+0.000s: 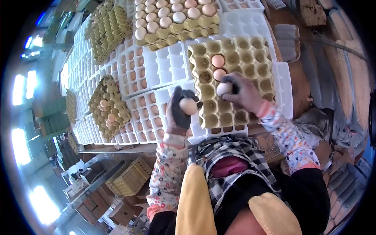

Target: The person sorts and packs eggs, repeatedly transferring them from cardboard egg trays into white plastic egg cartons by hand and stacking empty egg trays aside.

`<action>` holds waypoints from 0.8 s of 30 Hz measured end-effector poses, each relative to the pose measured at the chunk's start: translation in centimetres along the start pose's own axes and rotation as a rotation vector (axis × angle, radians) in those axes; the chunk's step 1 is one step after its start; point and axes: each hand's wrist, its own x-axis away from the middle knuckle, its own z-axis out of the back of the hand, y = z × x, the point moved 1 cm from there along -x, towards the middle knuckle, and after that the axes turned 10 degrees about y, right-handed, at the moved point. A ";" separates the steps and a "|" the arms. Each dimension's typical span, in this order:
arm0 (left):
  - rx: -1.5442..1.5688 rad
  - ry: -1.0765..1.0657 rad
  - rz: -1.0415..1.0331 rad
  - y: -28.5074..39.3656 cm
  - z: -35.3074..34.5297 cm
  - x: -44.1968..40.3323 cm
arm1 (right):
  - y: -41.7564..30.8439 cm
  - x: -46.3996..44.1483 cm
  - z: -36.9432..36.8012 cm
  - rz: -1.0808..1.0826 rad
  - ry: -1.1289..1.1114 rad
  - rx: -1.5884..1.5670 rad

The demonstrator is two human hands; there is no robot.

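In the head view my left hand (179,111), in a dark glove, is closed round a pale egg (188,106) just left of a brown pulp egg tray (211,111). My right hand (241,92), also gloved, grips a whitish egg (224,89) over that tray's left part. Two pinkish eggs, an upper egg (218,60) and a lower egg (220,74), sit in the tray's cups just beyond my right hand. Most other cups of this tray hold nothing. The right fingers partly cover the egg they hold.
A stack of pulp trays full of eggs (178,29) stands at the back. White plastic egg cartons (166,64) cover the table, many with eggs inside. A tilted pulp tray (100,94) with a few eggs lies at left, and more stacked trays (107,29) stand behind it.
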 end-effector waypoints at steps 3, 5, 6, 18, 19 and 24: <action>-0.810 -0.121 -0.449 2.0 -5.4 -2.9 | 0.0 -1.1 3.3 -0.483 0.226 -0.904; -1.614 -0.167 -0.870 1.1 -8.0 -4.2 | 2.4 -2.3 3.7 -0.404 0.431 -0.883; -1.598 -0.153 -0.789 0.9 -8.5 -5.1 | 2.0 -3.6 4.5 -0.045 0.328 -0.451; -1.547 -0.061 -0.515 -0.1 -8.1 -3.4 | 1.1 -8.2 2.8 -0.210 0.235 -0.254; -1.648 -0.081 -0.509 -0.3 -9.1 -4.3 | 1.8 -8.0 3.4 -0.491 0.265 -0.690; -1.494 -0.227 -0.607 0.3 -8.8 -5.7 | -0.4 -4.6 3.9 -0.615 0.176 -1.422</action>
